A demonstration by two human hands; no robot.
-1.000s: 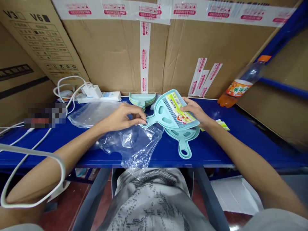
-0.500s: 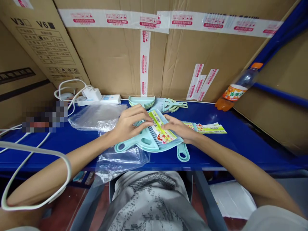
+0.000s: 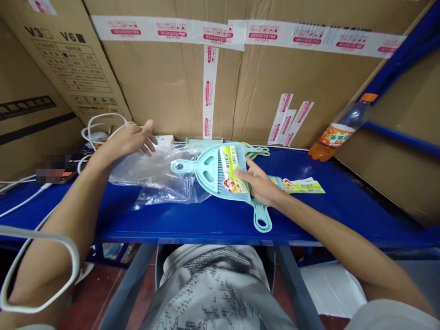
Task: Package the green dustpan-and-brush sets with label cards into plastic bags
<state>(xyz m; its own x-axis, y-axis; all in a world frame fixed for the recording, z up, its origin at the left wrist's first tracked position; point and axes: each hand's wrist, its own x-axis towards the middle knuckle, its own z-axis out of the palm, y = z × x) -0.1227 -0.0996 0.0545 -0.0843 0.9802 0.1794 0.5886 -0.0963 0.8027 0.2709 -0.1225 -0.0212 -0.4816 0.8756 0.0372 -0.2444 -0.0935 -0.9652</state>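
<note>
My right hand [image 3: 259,183] grips a light-blue dustpan and brush set [image 3: 208,172], its thumb over a yellow-green label card [image 3: 235,158] lying across the bristles. The set's handle points left. Beneath the right hand, another light-blue handle [image 3: 262,220] sticks out toward the front edge; the rest of that piece is mostly hidden. Away to the left, my left hand [image 3: 132,139] is raised over clear plastic bags [image 3: 137,169], fingers apart and holding nothing.
More dustpans and brushes [image 3: 259,150] lie at the back by the cardboard wall [image 3: 165,82]. Label cards [image 3: 304,185] are right of the right hand. An orange drink bottle [image 3: 338,130] leans at the right. White cables [image 3: 74,256] loop near the left arm.
My left hand has let go of the dustpan and brush set and moved left and back, over the bags. The set has turned in my right hand. The plastic at the front edge has shifted back.
</note>
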